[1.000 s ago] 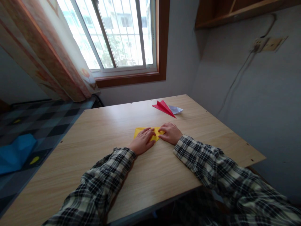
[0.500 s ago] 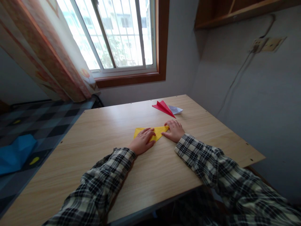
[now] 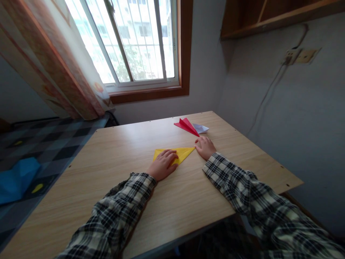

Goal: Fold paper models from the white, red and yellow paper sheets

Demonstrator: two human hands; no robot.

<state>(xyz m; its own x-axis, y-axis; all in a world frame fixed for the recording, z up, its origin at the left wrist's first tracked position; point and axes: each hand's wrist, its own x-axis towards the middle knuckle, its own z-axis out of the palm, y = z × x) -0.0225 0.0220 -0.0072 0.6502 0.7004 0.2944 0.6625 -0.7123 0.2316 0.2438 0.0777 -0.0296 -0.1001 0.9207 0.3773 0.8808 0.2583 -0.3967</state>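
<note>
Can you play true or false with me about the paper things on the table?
1. The left hand lies flat on the yellow paper. True.
2. The right hand holds the red paper plane in the air. False: the red paper plane lies on the table, and the right hand rests by the yellow paper's pointed tip.
3. A white folded paper lies right beside the red paper plane. True.
4. The yellow paper is crumpled into a ball. False: it is folded flat into a pointed triangle.
5. The window is behind the far side of the table. True.
</note>
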